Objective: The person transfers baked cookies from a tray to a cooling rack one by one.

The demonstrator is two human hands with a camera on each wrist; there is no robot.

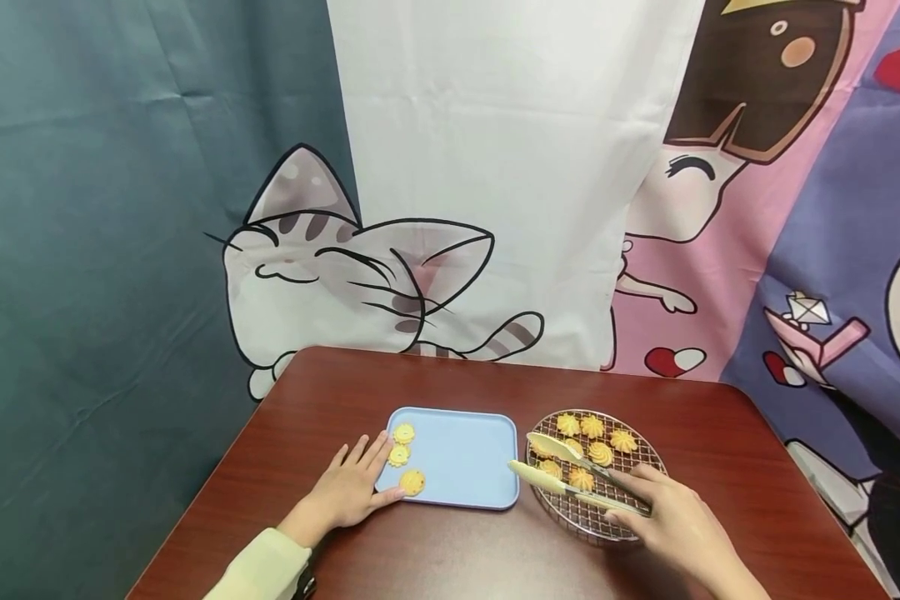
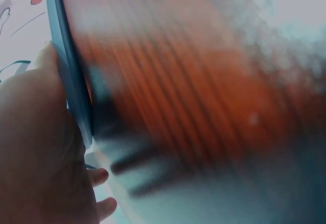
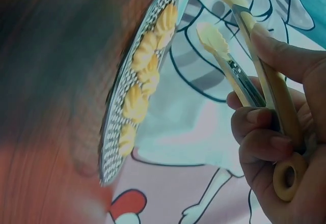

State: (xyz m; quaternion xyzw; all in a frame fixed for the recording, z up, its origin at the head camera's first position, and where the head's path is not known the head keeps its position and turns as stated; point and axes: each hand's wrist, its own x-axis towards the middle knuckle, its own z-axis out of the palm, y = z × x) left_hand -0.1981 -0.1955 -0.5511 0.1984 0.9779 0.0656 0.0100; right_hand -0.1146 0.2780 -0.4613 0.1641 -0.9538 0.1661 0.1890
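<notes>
My left hand (image 1: 345,492) lies with straight fingers against the left side of a blue tray (image 1: 461,458); in the left wrist view its thumb is at the dark tray edge (image 2: 69,51). Two ring-shaped cookies (image 1: 398,455) and a round cookie (image 1: 412,482) sit along the tray's left side. My right hand (image 1: 671,517) grips a pair of tongs (image 3: 272,86) with cream scalloped tips. Those tips are spread apart with nothing between them, above the near left part of a round wire rack (image 1: 585,521). Several swirled butter cookies (image 1: 623,440) lie on the rack.
Tray and rack stand side by side on a dark red-brown wooden table (image 1: 420,550), with a narrow gap between them. Behind the table hangs a cartoon-printed curtain (image 1: 510,167). The left wrist view is mostly blurred table surface.
</notes>
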